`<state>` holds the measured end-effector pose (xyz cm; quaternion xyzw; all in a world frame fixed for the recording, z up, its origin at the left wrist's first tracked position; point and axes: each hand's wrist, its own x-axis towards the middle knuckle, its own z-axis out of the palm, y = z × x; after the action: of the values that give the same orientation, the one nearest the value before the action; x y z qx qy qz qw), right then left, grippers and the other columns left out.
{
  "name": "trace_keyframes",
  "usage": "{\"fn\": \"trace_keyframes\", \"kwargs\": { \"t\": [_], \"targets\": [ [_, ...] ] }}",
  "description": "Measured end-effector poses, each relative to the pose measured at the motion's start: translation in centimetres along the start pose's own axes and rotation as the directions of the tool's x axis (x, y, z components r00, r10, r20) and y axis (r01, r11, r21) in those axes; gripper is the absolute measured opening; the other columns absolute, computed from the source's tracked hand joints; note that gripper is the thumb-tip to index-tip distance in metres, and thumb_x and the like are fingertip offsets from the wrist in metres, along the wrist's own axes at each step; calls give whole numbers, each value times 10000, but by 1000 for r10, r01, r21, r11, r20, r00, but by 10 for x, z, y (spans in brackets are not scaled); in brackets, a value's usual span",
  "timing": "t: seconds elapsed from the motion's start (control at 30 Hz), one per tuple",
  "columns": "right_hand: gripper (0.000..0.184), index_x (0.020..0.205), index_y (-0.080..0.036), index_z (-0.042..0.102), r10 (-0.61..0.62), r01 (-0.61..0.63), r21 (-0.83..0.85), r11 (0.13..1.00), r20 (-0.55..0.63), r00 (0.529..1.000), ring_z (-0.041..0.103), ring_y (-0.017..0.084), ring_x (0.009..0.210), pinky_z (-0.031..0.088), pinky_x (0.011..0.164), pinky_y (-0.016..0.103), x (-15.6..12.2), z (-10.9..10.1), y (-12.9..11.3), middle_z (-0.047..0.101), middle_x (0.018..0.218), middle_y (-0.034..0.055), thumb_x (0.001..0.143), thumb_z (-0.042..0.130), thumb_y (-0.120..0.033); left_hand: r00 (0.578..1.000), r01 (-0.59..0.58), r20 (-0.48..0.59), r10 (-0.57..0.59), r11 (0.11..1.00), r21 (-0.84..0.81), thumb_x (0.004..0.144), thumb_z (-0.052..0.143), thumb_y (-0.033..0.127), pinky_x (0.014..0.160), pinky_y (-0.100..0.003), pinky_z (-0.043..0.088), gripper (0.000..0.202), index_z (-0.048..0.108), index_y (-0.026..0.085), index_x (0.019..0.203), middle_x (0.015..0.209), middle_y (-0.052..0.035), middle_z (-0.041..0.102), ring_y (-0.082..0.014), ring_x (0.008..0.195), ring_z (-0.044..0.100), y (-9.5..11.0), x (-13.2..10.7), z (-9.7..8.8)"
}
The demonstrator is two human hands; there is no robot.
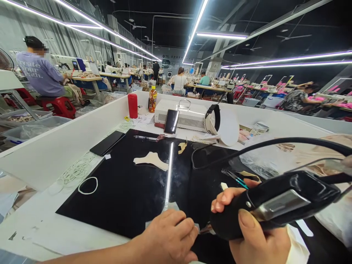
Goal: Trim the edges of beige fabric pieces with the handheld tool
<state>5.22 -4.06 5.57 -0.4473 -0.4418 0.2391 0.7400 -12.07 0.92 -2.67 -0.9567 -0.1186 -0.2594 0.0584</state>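
Note:
My right hand (257, 240) is wrapped round a black corded handheld power tool (297, 185) with a silvery panel on its side. The tool's narrow metal tip (206, 229) points left, close to the fingers of my left hand (170, 236). Those fingers are curled down over a thin, greyish translucent piece (172, 206) on the black mat (118, 201); much of that piece is hidden beneath them. Farther back on the mat lies a cream fabric cutout (152, 160). Teal-handled tweezers (238, 179) rest just beyond my right hand.
A white loop (88, 185) and a black phone-like slab (107, 143) lie at left. Behind stand a red container (132, 105), a drink bottle (152, 99), a phone (172, 121) and a white vented box (181, 110). The tool's cable (275, 142) arches across the right. A low white wall (55, 146) borders the table.

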Motion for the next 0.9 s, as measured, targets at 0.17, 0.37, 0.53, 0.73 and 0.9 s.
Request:
{"fn": "trace_keyframes", "kwargs": {
  "t": [0.17, 0.37, 0.53, 0.73, 0.9],
  "targets": [
    [375, 1198, -301, 599, -12, 13, 29, 999, -40, 999, 669, 178, 650, 615, 622, 345, 5, -5, -7, 676, 811, -14, 871, 771, -371, 999, -4, 48, 9, 996, -87, 984, 668, 446, 951, -317, 549, 403, 610, 116, 1207, 1101, -50, 678, -198, 1036, 643, -3, 6, -20],
    [349, 1127, -277, 646, -12, 20, -78, 997, 100, 995, 737, 224, 752, 647, 694, 388, 3, 0, -11, 720, 940, 47, 834, 828, -327, 983, 172, 86, -160, 973, -152, 952, 738, 321, 1048, -344, 521, 370, 600, 135, 1241, 1183, -65, 670, -203, 1121, 624, -19, -13, -72],
    [355, 1132, -300, 601, 34, -50, 117, 992, 140, 990, 651, 201, 661, 605, 606, 392, -3, 29, -11, 649, 828, 7, 850, 808, -360, 898, 438, 143, -417, 877, -199, 847, 847, 255, 965, -362, 567, 429, 628, 182, 1209, 1147, -52, 654, -218, 1063, 638, -21, -52, -84],
    [377, 1176, -293, 585, 22, -63, 202, 977, 198, 980, 613, 194, 686, 588, 606, 378, -11, 62, 1, 630, 822, 5, 859, 781, -351, 843, 534, 100, -528, 803, -263, 871, 808, 205, 953, -359, 549, 279, 648, 193, 1100, 1126, -37, 652, -208, 1043, 633, -12, -67, -73],
    [332, 1168, -299, 593, 1, -49, 241, 969, 193, 981, 592, 180, 685, 573, 625, 370, -16, 82, 7, 624, 810, -9, 883, 757, -340, 848, 517, 46, -528, 804, -295, 916, 746, 202, 939, -322, 530, 111, 649, 202, 970, 1077, -18, 664, -182, 1014, 636, -12, -68, -68]
  ]
}}
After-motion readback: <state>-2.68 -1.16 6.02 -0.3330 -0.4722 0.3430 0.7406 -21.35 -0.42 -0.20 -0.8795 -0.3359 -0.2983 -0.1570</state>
